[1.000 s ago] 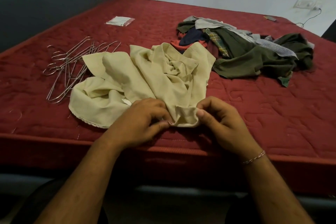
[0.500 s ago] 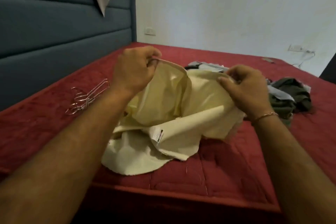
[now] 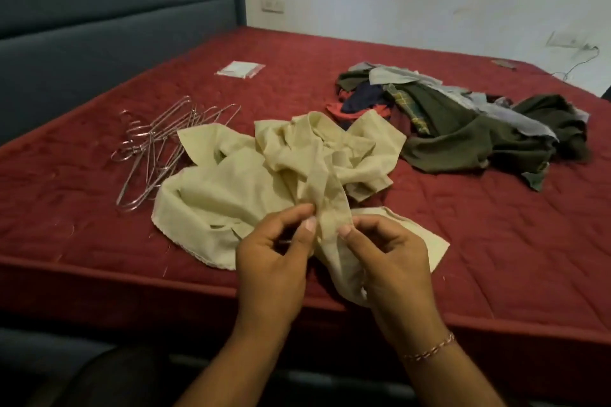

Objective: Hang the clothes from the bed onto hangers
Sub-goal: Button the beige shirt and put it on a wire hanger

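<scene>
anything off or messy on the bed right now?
Nothing damaged or spilled. The hangers lie in a tangled heap, one corner under the cream garment, which is crumpled while the left hand and right hand pinch it. The other clothes are an unsorted pile.

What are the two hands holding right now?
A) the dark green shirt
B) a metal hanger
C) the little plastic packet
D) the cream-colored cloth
D: the left hand and the right hand both pinch a bunched fold of the cream-colored cloth near the bed's front edge, while the metal hangers, the dark clothes pile and the plastic packet lie untouched on the red mattress.
</scene>
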